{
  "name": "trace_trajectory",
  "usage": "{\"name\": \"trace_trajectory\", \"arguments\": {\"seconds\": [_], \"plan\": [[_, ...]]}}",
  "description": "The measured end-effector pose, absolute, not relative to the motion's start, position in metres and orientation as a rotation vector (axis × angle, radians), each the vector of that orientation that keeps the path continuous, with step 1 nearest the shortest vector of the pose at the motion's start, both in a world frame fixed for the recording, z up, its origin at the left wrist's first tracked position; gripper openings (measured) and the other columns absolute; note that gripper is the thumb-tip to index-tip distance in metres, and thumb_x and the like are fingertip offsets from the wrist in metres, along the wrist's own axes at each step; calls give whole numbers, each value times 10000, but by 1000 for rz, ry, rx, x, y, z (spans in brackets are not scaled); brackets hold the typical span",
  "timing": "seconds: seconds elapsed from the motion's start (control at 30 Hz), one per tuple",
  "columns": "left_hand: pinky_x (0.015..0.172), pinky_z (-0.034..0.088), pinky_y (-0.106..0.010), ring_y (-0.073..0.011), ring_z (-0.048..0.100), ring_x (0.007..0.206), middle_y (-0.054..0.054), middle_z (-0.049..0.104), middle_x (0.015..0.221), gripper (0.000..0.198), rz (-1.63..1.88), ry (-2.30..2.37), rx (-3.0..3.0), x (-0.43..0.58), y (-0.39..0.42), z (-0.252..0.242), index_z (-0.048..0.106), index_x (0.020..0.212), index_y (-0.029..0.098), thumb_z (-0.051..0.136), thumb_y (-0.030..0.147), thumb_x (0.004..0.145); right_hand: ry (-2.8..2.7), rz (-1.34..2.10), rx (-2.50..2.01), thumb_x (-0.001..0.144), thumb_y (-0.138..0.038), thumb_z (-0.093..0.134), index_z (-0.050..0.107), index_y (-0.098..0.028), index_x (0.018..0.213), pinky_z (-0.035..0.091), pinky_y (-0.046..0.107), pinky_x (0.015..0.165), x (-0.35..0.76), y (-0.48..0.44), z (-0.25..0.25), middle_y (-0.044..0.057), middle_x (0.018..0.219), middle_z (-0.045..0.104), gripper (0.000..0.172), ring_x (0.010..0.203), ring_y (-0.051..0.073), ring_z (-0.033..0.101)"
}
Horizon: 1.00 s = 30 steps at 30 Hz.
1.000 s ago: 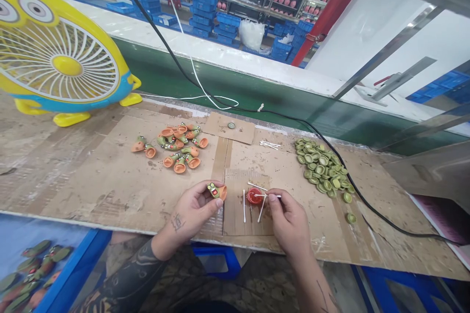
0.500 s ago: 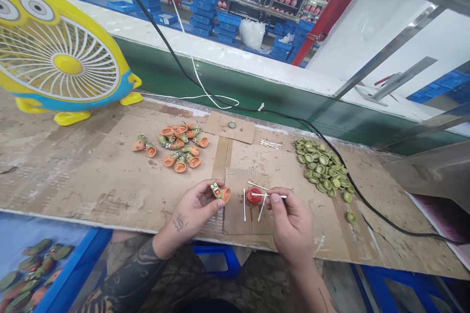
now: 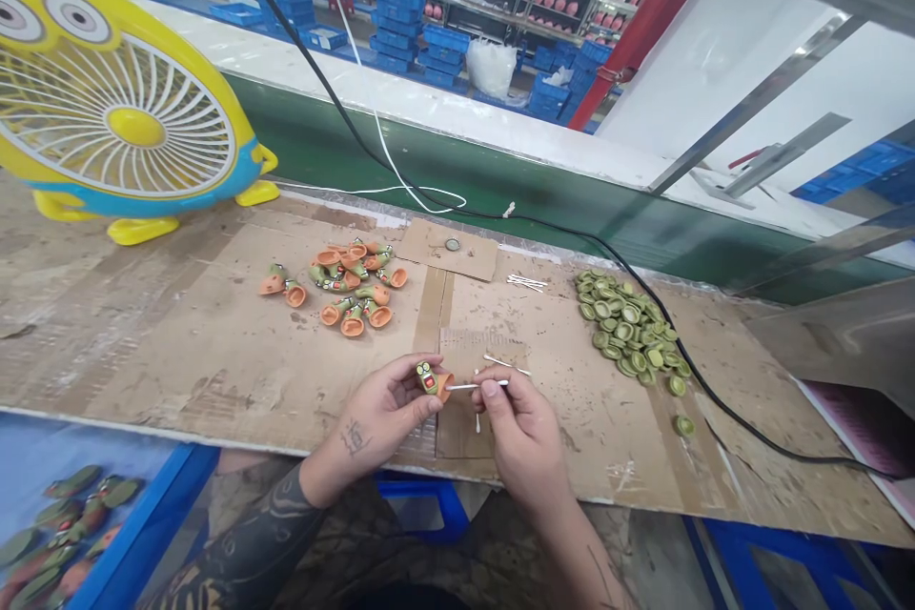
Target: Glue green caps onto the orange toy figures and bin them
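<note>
My left hand [image 3: 395, 398] is closed around a small figurine [image 3: 427, 379] with a green eyed head, a red mouth and an orange cup-shaped base. Between thumb and fingers, my right hand [image 3: 525, 429] pinches a cotton swab [image 3: 463, 387], whose tip is at the orange base. Beneath the right hand, the red jar seen earlier is hidden. A loose cotton swab [image 3: 507, 364] lies just beyond that hand, and part of another shows below its fingers. More figurines [image 3: 354, 281] rest in a group on the cardboard beyond my left hand.
Green round caps [image 3: 625, 319] are piled at the right beside a black cable [image 3: 643, 295]. Several spare swabs [image 3: 527, 282] lie near the back. A yellow fan [image 3: 135, 129] stands at left, above a blue bin [image 3: 143, 534] of finished-looking pieces. A cardboard piece [image 3: 472, 259] holds a bottle cap.
My right hand has moved left with the swab, from the red jar to the figurine's base. The figurine has turned slightly in my left hand, which stays nearly in place.
</note>
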<state>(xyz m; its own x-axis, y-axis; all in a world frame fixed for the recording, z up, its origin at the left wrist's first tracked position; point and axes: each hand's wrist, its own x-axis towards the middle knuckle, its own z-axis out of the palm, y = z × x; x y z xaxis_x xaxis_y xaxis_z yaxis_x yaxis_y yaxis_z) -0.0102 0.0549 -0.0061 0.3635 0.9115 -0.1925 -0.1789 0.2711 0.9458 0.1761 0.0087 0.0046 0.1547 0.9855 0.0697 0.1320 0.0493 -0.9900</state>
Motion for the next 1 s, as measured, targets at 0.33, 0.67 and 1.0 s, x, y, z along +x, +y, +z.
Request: {"name": "trace_trajectory", "arguments": {"seconds": [0.33,0.67,1.0], "plan": [[907,558,-298,-175,686,992,-68,751,1021,566,890,866,958,-10,55,-6,639,1250,159,886,333,771,-1223,942,-1337,1048,-423,535,663,-226,998,484,234,745,178,8,2,-5,827,656,241,793,132,609],[687,538,-255,-133,664,731,-16,705,835,686,822,893,944,-10,55,2,599,1285,142,880,475,755,-1210,938,-1274,1044,-395,548,674,-235,970,502,224,734,177,6,6,-9,815,656,217,785,122,629],[671,522,-254,-130,632,721,-21,675,845,655,848,887,958,-11,56,-1,607,1262,142,867,483,766,-979,792,-1414,951,-447,684,747,-213,980,582,283,719,223,-5,-7,44,819,747,244,747,169,691]]}}
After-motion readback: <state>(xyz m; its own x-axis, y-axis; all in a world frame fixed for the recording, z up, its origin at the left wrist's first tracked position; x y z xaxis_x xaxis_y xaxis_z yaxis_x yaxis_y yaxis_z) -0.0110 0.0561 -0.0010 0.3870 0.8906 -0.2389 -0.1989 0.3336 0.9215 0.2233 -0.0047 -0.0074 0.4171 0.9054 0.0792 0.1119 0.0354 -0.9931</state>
